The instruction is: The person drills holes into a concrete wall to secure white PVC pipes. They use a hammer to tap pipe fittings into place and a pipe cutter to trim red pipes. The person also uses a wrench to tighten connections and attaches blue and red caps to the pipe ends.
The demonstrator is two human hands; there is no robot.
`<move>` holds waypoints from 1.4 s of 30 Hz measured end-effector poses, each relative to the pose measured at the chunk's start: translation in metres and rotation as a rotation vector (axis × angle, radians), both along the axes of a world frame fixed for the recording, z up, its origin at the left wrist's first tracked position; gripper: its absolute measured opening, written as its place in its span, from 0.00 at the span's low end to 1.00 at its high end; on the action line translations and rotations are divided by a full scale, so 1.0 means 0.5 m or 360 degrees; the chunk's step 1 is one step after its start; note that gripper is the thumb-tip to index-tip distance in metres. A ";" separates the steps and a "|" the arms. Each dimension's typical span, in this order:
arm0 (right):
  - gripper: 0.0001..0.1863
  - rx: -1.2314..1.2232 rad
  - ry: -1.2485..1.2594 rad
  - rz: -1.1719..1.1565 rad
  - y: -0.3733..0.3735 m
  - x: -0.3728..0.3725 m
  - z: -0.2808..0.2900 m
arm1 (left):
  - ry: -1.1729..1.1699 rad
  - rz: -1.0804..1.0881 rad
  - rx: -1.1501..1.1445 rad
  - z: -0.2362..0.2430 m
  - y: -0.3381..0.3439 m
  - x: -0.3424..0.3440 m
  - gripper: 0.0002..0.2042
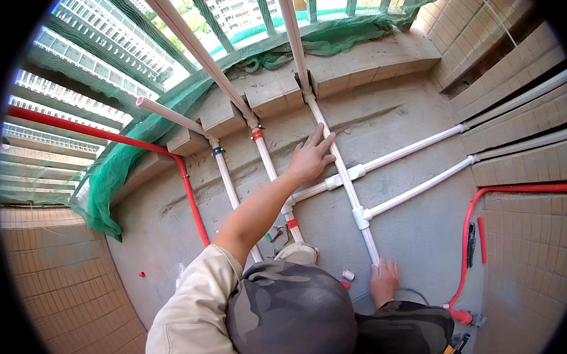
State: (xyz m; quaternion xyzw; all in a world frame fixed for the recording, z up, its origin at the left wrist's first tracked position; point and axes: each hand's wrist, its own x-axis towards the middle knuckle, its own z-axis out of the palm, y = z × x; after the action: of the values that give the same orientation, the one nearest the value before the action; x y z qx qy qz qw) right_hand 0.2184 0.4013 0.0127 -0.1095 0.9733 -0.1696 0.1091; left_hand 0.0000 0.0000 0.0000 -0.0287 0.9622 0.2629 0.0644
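Observation:
A white plastic pipe (345, 161) with tee fittings runs along the floor from the far ledge toward me. My left hand (309, 158) reaches over it near the ledge, fingers stretched out and apart, touching its side. Close to my right knee, my right hand (384, 281) is closed round the near end of the same pipe. Midway along, a white tee fitting (360, 217) joins a side pipe (420, 188) from the right. A second white fitting (345, 177) sits where another side pipe (414, 146) meets the main one.
More white pipes (229, 181) with coloured clamps run alongside. Red pipes bend at the left (191, 189) and right (468, 248). A loose white fitting (348, 275) lies near my camouflage-clad knee (293, 313). Green netting (115, 182) hangs along the railing; tools (454, 349) lie at lower right.

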 end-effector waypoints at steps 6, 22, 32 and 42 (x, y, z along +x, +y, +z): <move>0.16 -0.0074 0.0076 -0.0026 -0.006 0.013 0.010 | -0.0031 -0.0012 0.0037 0.021 -0.003 0.008 0.35; 0.24 -0.0421 -0.0024 -0.0159 0.053 0.021 0.008 | 0.1186 0.0844 0.0292 0.243 -0.220 0.153 0.23; 0.19 -0.0270 -0.0067 0.0053 0.069 0.008 0.000 | 0.1779 0.0906 0.0896 0.671 -0.315 -0.080 0.26; 0.22 -0.0164 -0.0098 -0.0002 0.055 0.010 -0.010 | 0.1646 0.0773 0.1455 0.655 -0.445 -0.093 0.14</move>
State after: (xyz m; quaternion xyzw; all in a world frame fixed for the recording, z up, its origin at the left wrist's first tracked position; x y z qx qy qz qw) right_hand 0.2236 0.4288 0.0075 -0.1091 0.9595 -0.2228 0.1332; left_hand -0.0463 -0.2226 0.3277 -0.0836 0.6303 0.6251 -0.4527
